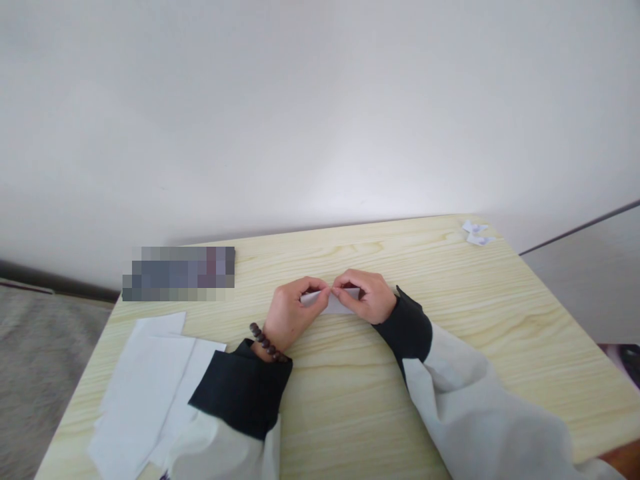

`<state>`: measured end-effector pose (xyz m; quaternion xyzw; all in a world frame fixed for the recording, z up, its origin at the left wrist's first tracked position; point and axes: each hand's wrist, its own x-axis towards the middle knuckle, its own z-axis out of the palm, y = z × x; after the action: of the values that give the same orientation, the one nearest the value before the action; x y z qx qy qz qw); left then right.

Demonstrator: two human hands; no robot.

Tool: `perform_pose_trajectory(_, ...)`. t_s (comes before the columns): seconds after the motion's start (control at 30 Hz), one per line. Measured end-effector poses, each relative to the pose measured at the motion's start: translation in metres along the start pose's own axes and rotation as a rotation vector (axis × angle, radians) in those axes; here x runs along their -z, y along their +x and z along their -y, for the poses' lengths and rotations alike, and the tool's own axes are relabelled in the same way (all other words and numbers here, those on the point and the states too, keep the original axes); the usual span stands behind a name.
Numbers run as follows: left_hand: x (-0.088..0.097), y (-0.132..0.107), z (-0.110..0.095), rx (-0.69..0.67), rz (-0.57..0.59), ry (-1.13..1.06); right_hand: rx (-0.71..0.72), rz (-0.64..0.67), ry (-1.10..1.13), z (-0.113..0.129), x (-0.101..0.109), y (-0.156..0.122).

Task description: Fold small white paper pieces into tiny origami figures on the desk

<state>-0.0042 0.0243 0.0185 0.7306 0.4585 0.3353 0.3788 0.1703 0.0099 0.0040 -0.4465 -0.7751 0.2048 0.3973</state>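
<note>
Both my hands meet at the middle of a light wooden table (450, 320). My left hand (293, 310) and my right hand (363, 293) each pinch a small folded white paper piece (334, 304) that lies low over the tabletop between them. The fingertips of both hands nearly touch above the paper. A dark bead bracelet (265, 343) circles my left wrist. My sleeves are white with black cuffs.
Several white paper sheets (145, 387) lie stacked at the table's left front. Two small folded white paper pieces (477, 233) sit at the far right corner. A blurred dark patch (179, 273) lies at the far left. A white wall stands behind.
</note>
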Motion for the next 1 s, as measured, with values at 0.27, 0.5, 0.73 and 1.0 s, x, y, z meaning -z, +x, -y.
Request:
perform_pose_trajectory(0.27,0.001,-0.001,0.004,-0.044,-0.041,0.11,-0.018,-0.013,0.038,-0.002,0.004,0.001)
perform_pose_trajectory(0.5,0.008,-0.001,0.007,0.047,-0.059,0.082,-0.086,-0.022,0.081,-0.006,0.008,0.0)
perform_pose_trajectory(0.73,0.012,0.0,0.012,0.1,-0.003,-0.004,-0.106,0.002,0.105,-0.009,0.008,0.0)
perform_pose_trajectory(1.0,0.02,0.002,0.016,0.123,0.094,-0.019,-0.147,0.039,0.126,-0.014,0.012,0.001)
